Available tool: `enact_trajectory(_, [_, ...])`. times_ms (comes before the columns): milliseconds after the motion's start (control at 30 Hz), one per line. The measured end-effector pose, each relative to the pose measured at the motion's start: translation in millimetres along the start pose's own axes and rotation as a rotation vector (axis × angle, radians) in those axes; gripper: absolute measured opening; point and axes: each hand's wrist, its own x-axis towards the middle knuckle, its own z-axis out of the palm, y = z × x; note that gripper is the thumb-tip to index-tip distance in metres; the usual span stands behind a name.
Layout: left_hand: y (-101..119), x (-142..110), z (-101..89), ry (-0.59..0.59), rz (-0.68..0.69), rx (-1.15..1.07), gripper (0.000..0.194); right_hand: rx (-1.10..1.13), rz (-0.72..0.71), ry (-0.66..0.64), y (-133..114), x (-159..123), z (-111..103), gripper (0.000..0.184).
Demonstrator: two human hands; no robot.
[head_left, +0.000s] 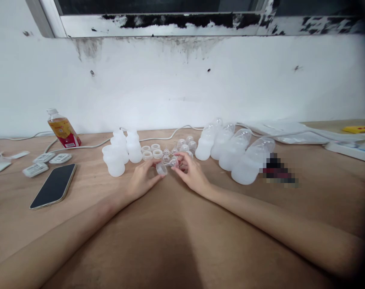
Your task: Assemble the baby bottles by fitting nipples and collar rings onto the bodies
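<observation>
My left hand [143, 176] pinches a clear bottle collar ring [161, 169], tilted on its side just above the table. Close to its right, my right hand [190, 173] grips a clear bottle nipple [173, 162] between thumb and fingers. Behind the hands lie several white collar rings [155, 147], some nipples [166, 152] and rounded clear caps [181, 143]. Frosted baby bottles without tops [114, 160] stand left of my left hand. On the right, a row of bottles with clear domed caps [245, 166] runs along the table.
A drink bottle [63, 128], a phone [53, 186] and small labelled packets [40, 158] are on the left. A white cable [154, 139] crosses the back near the wall. At the right are a blurred dark object [277, 170], plastic bags [286, 132] and something yellow [359, 129].
</observation>
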Motion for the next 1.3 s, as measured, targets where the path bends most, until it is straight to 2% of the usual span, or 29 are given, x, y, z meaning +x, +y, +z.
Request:
enact_trajectory(133, [2, 1, 6.7, 0.049, 0.066, -0.044, 0.033, -0.113, -0.178, -0.039, -5, -3, 2, 0.025])
enact_trajectory(333, [0, 0, 7.4, 0.082, 0.073, -0.053, 0.034, -0.046, -0.377, -0.172, -14, -4, 0, 0.034])
enact_trajectory(400, [0, 0, 6.3, 0.066, 0.079, -0.087, 0.033, -0.041, -0.346, -0.161, -14, -4, 0, 0.031])
enact_trajectory(467, [2, -1, 4.9, 0.049, 0.095, -0.131, 0.032, -0.025, -0.251, -0.102, -11, -2, 1, 0.030])
enact_trajectory(533, [4, -2, 3.5, 0.040, 0.114, -0.157, 0.031, 0.064, -0.125, -0.068, -8, 0, 2, 0.043])
enact_trajectory(600, [5, -2, 2.2, 0.041, 0.130, -0.147, 0.031, 0.225, -0.009, -0.169, -6, 3, 4, 0.049])
enact_trajectory(700, [8, -2, 0.9, 0.020, 0.169, -0.073, 0.031, 0.404, 0.111, -0.367, -6, 8, 5, 0.030])
enact_trajectory(767, [10, -2, 0.6, 0.014, 0.207, -0.022, 0.034, 0.425, 0.147, -0.354, -7, 9, 4, 0.020])
enact_trajectory(833, [11, -2, 1.0, 0.019, 0.218, 0.007, 0.040, 0.404, 0.176, -0.302, -6, 10, 4, 0.017])
enact_trajectory(900, [11, -1, 2.1, 0.043, 0.177, 0.024, 0.036, 0.386, 0.202, -0.300, -4, 10, 5, 0.019])
enact_trajectory(1033, [7, 1, 5.5, 0.121, 0.063, 0.056, 0.017, 0.368, 0.217, -0.310, -2, 8, 6, 0.022])
enact_trajectory(1233, [4, 6, 8.1, 0.039, -0.070, -0.060, 0.011, 0.094, 0.025, -0.163, -14, 4, 6, 0.020])
enact_trajectory(1300, [5, 8, 9.6, 0.027, -0.097, -0.124, 0.013, 0.044, 0.014, -0.126, -16, 6, 8, 0.017])
